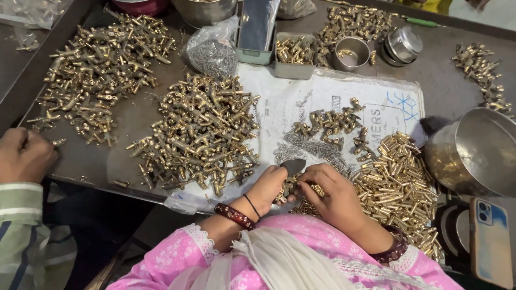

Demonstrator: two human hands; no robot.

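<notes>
My left hand [267,189] and my right hand [334,197] meet at the table's near edge over a white printed sheet [301,96]. Both pinch one small brass fitting [286,189] held between them. A dark cover [294,166] sits on a fingertip of my left hand. A heap of short brass pins [395,185] lies right beside my right hand. A scatter of tiny silver springs [306,147] lies just beyond my fingers. A big heap of brass T-shaped fittings [201,134] is to the left of my left hand.
Another heap of brass fittings [102,70] lies far left, near another person's hand [22,156] with a striped sleeve. A steel bowl [475,153] and a phone [490,239] are at the right. Small trays [294,53], steel cups [350,53] and a bag of springs [212,51] stand at the back.
</notes>
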